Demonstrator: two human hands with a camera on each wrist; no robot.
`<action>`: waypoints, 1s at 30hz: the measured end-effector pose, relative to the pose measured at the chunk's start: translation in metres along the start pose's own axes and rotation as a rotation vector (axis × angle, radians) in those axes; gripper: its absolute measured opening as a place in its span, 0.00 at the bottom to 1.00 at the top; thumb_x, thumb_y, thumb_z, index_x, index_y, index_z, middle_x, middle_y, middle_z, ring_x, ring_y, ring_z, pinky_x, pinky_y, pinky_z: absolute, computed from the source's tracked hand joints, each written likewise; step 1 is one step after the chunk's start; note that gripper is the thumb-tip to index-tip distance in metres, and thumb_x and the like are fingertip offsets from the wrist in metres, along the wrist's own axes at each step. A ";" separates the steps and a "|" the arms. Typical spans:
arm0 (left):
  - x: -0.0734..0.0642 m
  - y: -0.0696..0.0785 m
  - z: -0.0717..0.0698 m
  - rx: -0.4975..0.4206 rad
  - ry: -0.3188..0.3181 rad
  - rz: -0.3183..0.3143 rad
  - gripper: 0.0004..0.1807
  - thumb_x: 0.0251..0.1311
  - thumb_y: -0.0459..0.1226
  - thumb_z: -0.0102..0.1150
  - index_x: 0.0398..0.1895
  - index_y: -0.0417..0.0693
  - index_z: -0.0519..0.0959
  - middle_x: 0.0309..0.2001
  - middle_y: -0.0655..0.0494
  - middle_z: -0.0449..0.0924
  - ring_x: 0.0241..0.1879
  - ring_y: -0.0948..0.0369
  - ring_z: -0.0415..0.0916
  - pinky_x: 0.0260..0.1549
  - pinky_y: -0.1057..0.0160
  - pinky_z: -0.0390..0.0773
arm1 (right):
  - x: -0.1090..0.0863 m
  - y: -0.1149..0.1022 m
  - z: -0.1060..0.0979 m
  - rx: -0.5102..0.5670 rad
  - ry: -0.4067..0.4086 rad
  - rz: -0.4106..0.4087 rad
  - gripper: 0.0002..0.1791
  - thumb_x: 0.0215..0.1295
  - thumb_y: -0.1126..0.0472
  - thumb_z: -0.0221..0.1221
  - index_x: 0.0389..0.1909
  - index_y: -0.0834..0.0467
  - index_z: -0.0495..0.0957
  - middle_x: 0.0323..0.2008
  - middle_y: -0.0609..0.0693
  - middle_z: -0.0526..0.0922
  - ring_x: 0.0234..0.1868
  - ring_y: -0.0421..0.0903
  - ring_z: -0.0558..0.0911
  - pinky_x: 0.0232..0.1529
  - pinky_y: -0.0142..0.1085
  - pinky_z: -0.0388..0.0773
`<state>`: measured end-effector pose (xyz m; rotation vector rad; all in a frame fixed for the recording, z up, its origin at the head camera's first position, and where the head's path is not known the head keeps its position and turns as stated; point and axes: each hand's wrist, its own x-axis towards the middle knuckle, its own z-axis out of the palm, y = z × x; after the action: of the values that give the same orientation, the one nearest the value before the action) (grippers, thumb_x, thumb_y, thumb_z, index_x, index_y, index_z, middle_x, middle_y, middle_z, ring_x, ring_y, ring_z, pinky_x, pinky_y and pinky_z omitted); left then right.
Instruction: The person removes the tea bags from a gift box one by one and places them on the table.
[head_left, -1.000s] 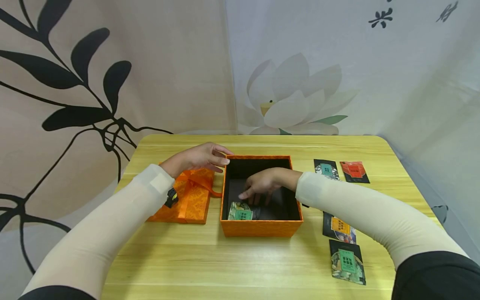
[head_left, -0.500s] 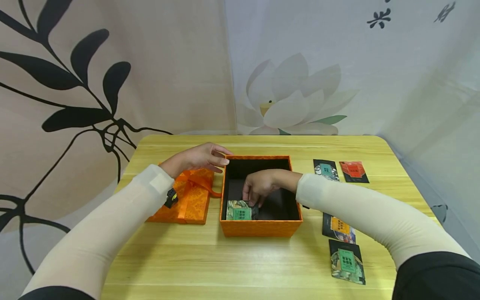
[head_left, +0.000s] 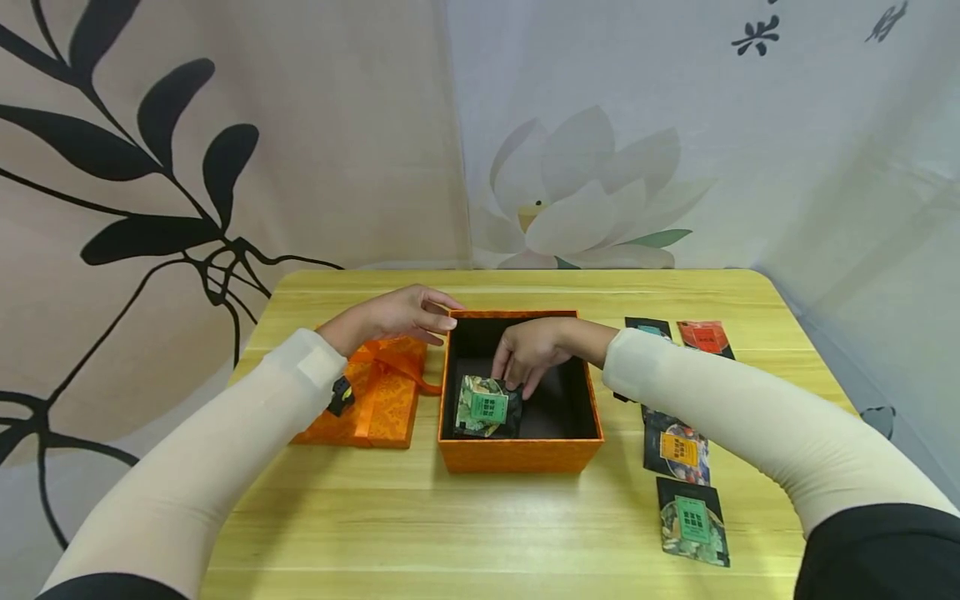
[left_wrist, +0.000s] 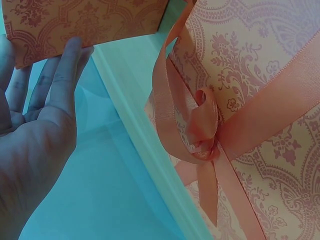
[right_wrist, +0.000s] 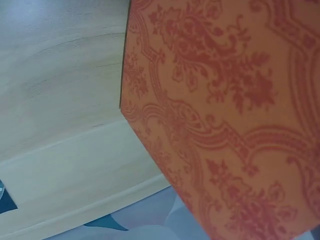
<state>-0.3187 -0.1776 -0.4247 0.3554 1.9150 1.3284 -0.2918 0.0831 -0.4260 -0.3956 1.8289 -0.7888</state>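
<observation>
My right hand (head_left: pixel 528 350) reaches into the open orange box (head_left: pixel 521 457) and pinches the upper right edge of a black sachet (head_left: pixel 487 407) with a green label. The sachet is tilted near the box's front left; its lower edge is close to the front wall. My left hand (head_left: pixel 412 313) touches the box's back left corner, its fingers nearly straight. In the left wrist view, fingertips lie against the box's patterned side (left_wrist: pixel 95 27). Only the outside of the box (right_wrist: pixel 225 115) shows in the right wrist view; neither the hand nor the sachet appears there.
Left of the box lies its orange lid (head_left: pixel 390 408), tied with a ribbon bow (left_wrist: pixel 200 125). Right of the box lie a green-label sachet (head_left: pixel 692 522), a yellow-label one (head_left: pixel 677 450) and a red one (head_left: pixel 705 337). My right sleeve (head_left: pixel 720 400) partly covers others.
My right hand has taken hold of the sachet's edge, then raised and pulled it slightly back from the box's front wall. The left hand stays at the corner.
</observation>
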 end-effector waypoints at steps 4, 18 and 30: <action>0.000 0.000 0.000 -0.005 0.001 0.002 0.26 0.75 0.33 0.57 0.73 0.38 0.70 0.75 0.40 0.64 0.69 0.41 0.70 0.61 0.45 0.79 | -0.002 0.000 0.002 -0.031 0.006 -0.030 0.18 0.71 0.77 0.56 0.58 0.64 0.81 0.54 0.61 0.81 0.52 0.53 0.85 0.46 0.42 0.88; 0.000 0.002 0.002 -0.008 0.011 -0.004 0.26 0.75 0.33 0.57 0.74 0.38 0.69 0.74 0.39 0.65 0.70 0.42 0.69 0.62 0.45 0.78 | -0.015 -0.006 -0.002 -0.365 0.212 -0.141 0.22 0.70 0.77 0.55 0.60 0.59 0.83 0.59 0.61 0.82 0.59 0.53 0.83 0.39 0.37 0.89; 0.000 0.001 0.002 0.013 0.006 -0.002 0.26 0.76 0.34 0.56 0.74 0.38 0.69 0.75 0.39 0.64 0.69 0.41 0.70 0.61 0.45 0.78 | -0.042 0.006 -0.039 0.178 0.004 -0.078 0.27 0.74 0.77 0.51 0.72 0.65 0.69 0.68 0.62 0.70 0.53 0.49 0.80 0.54 0.42 0.86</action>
<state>-0.3179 -0.1758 -0.4244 0.3561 1.9296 1.3172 -0.3103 0.1259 -0.3918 -0.3520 1.7393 -0.9985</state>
